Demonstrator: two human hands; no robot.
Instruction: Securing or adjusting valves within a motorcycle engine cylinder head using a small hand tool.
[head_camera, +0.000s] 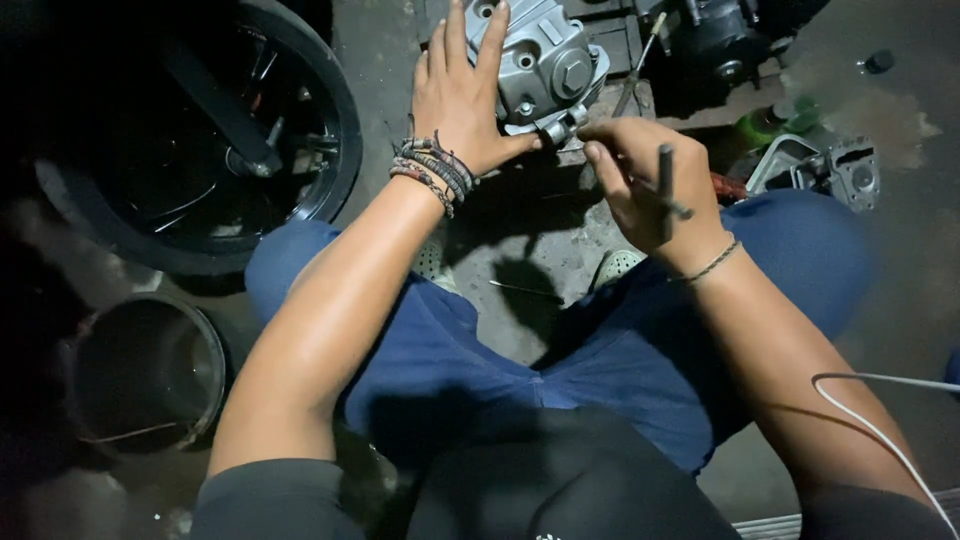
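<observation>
Left hand (458, 95): fingers spread, pressed flat on grey engine cover (545, 65) at top centre, above the knees. Right hand (650, 185): closed around T-handle wrench (667, 190), fingertips pinching a fitting at the cover's lower edge. Cover bolts seated; fitting work unfinished. Wheel (200, 130) left.

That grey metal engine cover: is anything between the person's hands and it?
Nothing visible is. The left hand already lies flat on the grey engine cover, thumb by its lower edge. The right hand, holding a thin dark tool, has its fingertips at the cover's lower corner, with no object between.
</observation>
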